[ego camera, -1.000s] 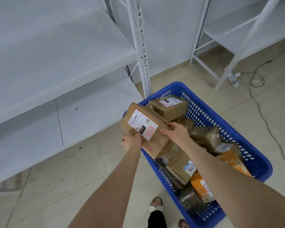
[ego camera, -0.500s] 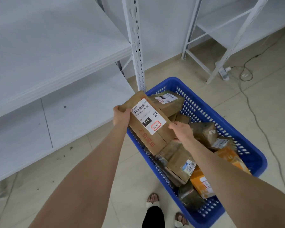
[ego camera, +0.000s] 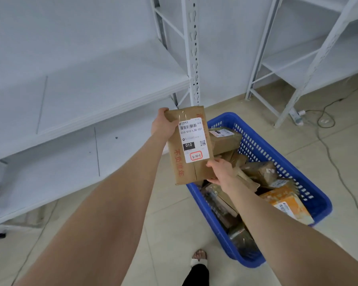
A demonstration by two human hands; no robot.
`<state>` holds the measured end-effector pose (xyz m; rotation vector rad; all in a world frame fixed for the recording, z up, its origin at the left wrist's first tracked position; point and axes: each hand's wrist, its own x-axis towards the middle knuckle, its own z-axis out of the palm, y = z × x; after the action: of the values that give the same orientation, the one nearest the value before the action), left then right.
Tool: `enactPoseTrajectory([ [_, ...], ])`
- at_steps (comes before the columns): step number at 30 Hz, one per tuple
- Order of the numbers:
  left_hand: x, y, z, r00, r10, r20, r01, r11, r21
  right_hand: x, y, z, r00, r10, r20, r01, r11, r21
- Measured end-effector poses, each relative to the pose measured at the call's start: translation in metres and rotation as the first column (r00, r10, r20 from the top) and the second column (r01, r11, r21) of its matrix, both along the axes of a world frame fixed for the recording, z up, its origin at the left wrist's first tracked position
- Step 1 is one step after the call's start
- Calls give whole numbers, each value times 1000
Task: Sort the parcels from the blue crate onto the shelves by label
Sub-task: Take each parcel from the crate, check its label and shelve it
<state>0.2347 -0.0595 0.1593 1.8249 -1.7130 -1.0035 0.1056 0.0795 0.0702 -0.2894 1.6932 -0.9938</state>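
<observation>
A flat brown parcel [ego camera: 189,145] is in the middle of the frame, held upright in the air with its white label [ego camera: 193,140] facing the camera. The label shows a barcode, the line 010-010-L30-551, a black box reading 010 and a red-edged box with 3-4-1 written by hand. Red printed characters run down the parcel's left side.

The left hand [ego camera: 163,125] grips the parcel's upper left corner, fingers curled round the edge. The right hand [ego camera: 219,171] holds the lower right corner, thumb on the front and fingers behind.

Behind and below the parcel, in the lower right of the frame, the blue crate [ego camera: 262,149] stands on the tiled floor. It holds more parcels, among them a brown box [ego camera: 225,140] at its far end and an orange parcel [ego camera: 287,205] along its right side.

White shelves [ego camera: 81,96] fill the left half of the frame, with a slotted post [ego camera: 191,48] at top centre. A second shelf unit [ego camera: 318,58] stands in the upper right, a cable [ego camera: 339,162] trailing over the floor near it. A sandalled foot [ego camera: 198,258] shows at the bottom centre.
</observation>
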Motion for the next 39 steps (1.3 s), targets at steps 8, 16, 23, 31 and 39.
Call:
enactPoseTrajectory([
  [8, 54, 80, 42, 998, 70, 7, -69, 992, -110, 41, 58, 27, 992, 91, 82, -85, 993, -76],
  [16, 122, 134, 60, 981, 195, 2, -193, 974, -119, 97, 81, 36, 958, 272, 95, -262, 960, -99],
  [23, 206, 151, 57, 952, 305, -5, -304, 947, -102, 171, 75, 27, 917, 382, 113, -370, 922, -118],
  [31, 342, 150, 40, 921, 382, 81, -376, 923, -80, 299, 60, 9, 893, 444, 78, -436, 894, -101],
  [39, 504, 132, 18, 916, 401, 21, -399, 914, -77, 466, 35, -17, 884, 460, 85, -455, 887, -76],
])
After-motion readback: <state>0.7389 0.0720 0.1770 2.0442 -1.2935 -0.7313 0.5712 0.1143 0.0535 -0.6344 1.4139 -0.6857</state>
